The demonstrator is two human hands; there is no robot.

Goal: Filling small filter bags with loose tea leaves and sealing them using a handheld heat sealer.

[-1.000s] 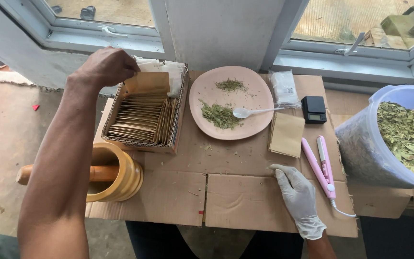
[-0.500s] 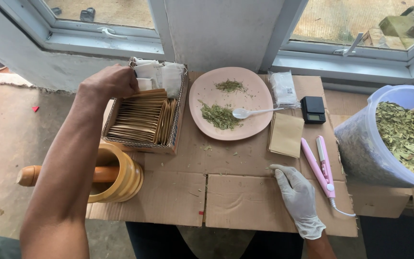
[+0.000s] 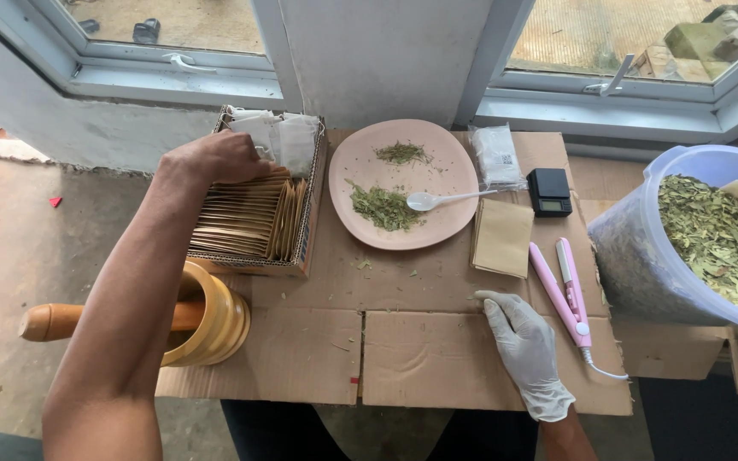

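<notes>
My bare left hand (image 3: 211,158) reaches into a cardboard box (image 3: 311,213) packed with upright brown paper pouches (image 3: 245,218); its fingers curl over the top of the pouches, with white tea bags (image 3: 279,137) just behind. My right hand (image 3: 523,341), in a white glove, rests flat and open on the cardboard surface (image 3: 420,358), just below a loose brown pouch (image 3: 503,236) and left of a pink sealer tool (image 3: 564,286).
A pink plate (image 3: 446,162) holds dried green leaves and a white spoon (image 3: 437,200). A small black scale (image 3: 549,191) and a clear packet (image 3: 497,155) lie behind. A wooden mortar with pestle (image 3: 207,320) stands at left; a plastic tub of dried leaves (image 3: 694,239) at right.
My left hand has come from the box's far left corner toward me and down onto the pouches. My gloved right hand has not moved.
</notes>
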